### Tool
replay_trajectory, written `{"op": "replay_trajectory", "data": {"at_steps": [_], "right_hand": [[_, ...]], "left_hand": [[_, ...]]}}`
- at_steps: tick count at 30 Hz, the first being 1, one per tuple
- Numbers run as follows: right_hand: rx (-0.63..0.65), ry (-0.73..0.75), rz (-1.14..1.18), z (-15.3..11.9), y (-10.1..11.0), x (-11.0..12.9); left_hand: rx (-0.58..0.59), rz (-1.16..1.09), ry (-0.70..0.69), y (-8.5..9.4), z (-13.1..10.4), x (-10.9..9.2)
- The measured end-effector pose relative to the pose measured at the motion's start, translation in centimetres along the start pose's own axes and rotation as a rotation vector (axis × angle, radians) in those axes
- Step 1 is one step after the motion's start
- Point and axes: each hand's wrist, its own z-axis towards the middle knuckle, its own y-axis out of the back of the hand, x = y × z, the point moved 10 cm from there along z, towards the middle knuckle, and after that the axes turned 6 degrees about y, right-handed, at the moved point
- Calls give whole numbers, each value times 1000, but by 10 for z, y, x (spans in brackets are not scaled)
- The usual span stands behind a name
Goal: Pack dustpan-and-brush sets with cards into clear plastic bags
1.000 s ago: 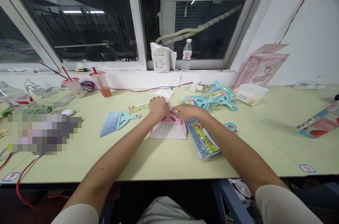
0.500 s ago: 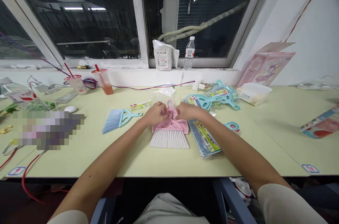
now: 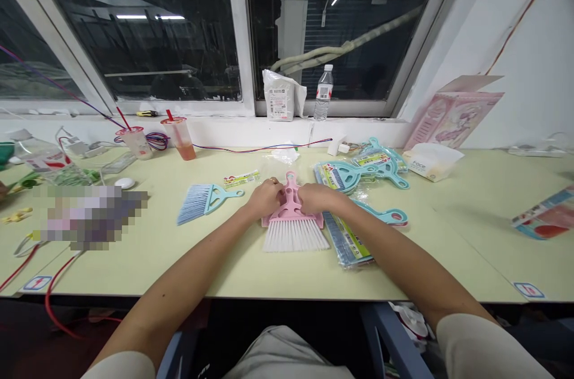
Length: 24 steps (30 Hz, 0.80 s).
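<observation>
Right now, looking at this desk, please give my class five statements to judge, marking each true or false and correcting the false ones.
1. The left grip and right grip are on opposite sides of the pink brush. True.
2. The pink brush's bristle end faces the window. False: it faces the near edge of the desk.
3. A blue brush lies to the left of the left grip. True.
4. That blue brush has white bristles. False: they are blue.
5. The water bottle stands upright on the white ledge. True.

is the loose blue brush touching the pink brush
Apart: the head view shows the left hand and some tabletop between the loose blue brush and the pink brush.
</observation>
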Motion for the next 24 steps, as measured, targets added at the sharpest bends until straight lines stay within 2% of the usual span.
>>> {"op": "replay_trajectory", "data": {"at_steps": [3,8,12,17,19,24], "right_hand": [[-28,13,-47,1,4,-3],[-90,-56,-9,-6,16,-17],[-112,-73,-15,-7,21,-21],[-117,-83,-40,-4,20,-21],[-118,-99,-28,-3,19,-22],[-133,-127,-2,-1,17,-22]], "left_hand": [[-2,-3,33,1,0,4],[-4,-113,48,2,1,11],[89,-286,53,-1,3,18],[184,-459,5,2,5,14],[207,-508,31,1,5,15],[156,-582,121,-2,5,17]]}}
